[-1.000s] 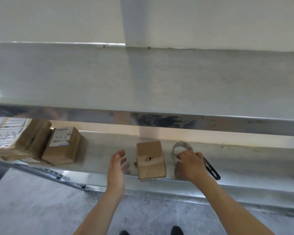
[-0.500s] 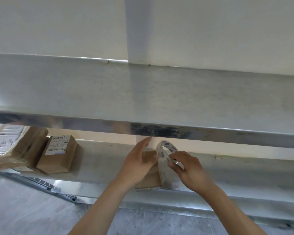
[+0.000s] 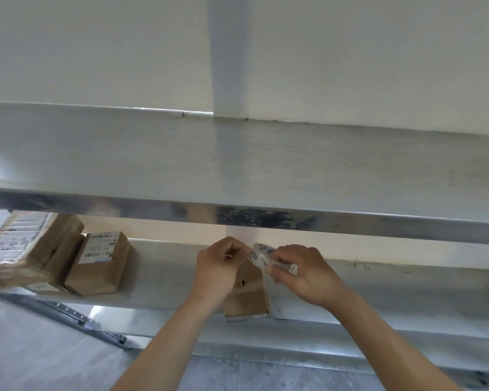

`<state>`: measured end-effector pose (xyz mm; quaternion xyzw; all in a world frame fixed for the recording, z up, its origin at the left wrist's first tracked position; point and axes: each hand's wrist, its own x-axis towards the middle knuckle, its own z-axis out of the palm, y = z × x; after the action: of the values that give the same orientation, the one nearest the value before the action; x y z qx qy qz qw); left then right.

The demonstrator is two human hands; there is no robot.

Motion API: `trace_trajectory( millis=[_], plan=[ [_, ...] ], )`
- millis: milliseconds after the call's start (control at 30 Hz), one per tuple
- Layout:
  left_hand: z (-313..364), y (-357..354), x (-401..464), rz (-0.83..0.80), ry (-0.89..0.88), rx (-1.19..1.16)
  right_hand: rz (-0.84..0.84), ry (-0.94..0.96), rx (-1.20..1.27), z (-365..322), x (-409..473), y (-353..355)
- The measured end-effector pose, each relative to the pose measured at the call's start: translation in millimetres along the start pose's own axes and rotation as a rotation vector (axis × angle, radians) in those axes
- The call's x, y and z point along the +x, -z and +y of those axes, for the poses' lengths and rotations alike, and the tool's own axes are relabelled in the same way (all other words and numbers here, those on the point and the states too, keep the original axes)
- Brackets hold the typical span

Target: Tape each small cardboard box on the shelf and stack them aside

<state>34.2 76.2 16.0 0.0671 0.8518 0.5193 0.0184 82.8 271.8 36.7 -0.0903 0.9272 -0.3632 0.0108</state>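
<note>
A small brown cardboard box lies on the lower metal shelf, near its front edge. Just above the box my right hand grips a roll of clear tape with printed marks. My left hand is curled at the roll's left side, its fingertips pinching at the tape's edge. Both hands hover over the far end of the box and hide it.
A labelled cardboard box and a stack of larger taped parcels sit at the left of the lower shelf. The upper steel shelf overhangs close above the hands. Grey floor lies below.
My right hand picked the tape roll up off the shelf and raised it over the box. My left hand came across from beside the box and closed on the roll's edge.
</note>
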Motion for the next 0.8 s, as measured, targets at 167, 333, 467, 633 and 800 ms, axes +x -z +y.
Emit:
trace_trajectory(
  millis=[167, 333, 467, 633, 800],
  plan=[
    [-19.9, 4.2, 0.7, 0.034, 0.289, -0.125, -0.169, -0.087, -0.038, -13.9, 32.6, 10.5],
    [-42.6, 18.1, -11.5, 0.029, 0.447, -0.247, -0.316, -0.156, -0.202, 9.9, 51.5, 10.0],
    [-58.6, 19.5, -17.9, 0.045, 0.494, -0.251, -0.365, -0.178, -0.297, 30.9, 57.0, 1.7],
    [-76.7, 9.5, -23.6, 0.046, 0.532, -0.24, -0.379, -0.188, -0.344, 37.9, 55.9, -5.0],
    [-82.6, 1.8, -23.6, 0.043, 0.56, -0.254, -0.389, -0.203, -0.36, 49.5, 57.7, -13.1]
  ],
)
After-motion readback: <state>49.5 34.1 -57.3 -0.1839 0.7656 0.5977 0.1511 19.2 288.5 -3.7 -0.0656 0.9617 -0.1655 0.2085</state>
